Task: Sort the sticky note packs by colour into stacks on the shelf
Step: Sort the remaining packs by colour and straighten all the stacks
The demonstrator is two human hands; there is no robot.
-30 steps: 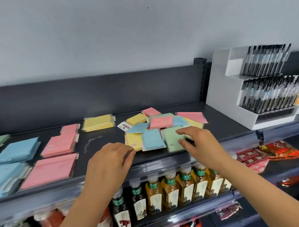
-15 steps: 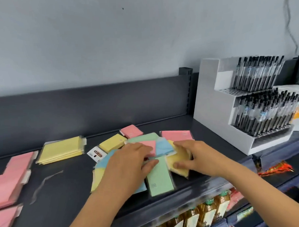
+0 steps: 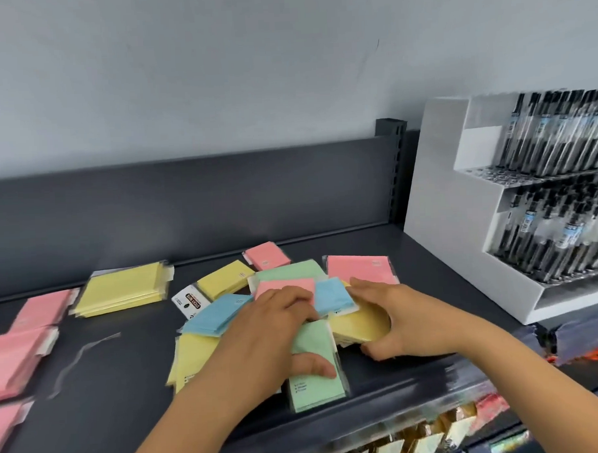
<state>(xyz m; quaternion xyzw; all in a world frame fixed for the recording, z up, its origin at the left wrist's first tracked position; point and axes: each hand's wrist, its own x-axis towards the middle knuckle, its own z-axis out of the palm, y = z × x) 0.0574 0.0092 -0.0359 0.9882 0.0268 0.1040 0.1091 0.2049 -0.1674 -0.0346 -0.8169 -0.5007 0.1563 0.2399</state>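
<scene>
A mixed heap of sticky note packs lies on the dark shelf [image 3: 126, 388]. My left hand [image 3: 261, 337] lies on the heap, its thumb pressing a green pack [image 3: 315, 386] near the front edge. My right hand [image 3: 394, 319] curls around a yellow pack [image 3: 358, 326] at the heap's right side, with a small blue pack [image 3: 333, 295] lying on top. Around them lie a blue pack [image 3: 215, 314], a yellow pack [image 3: 193, 354], pink packs [image 3: 359, 268] and a white label card [image 3: 190, 303]. A yellow stack [image 3: 122, 294] and pink stacks [image 3: 19, 355] stand to the left.
A white tiered pen display [image 3: 462, 236] full of black pens stands at the right end of the shelf. A dark back panel [image 3: 187, 203] runs behind the packs. A strip of clear film [image 3: 80, 359] lies on the shelf. Bottles show below the front edge.
My view has moved closer and to the right. Both hands reached from the front edge into the heap; the left hand now covers the green pack and the right hand has closed on the yellow pack.
</scene>
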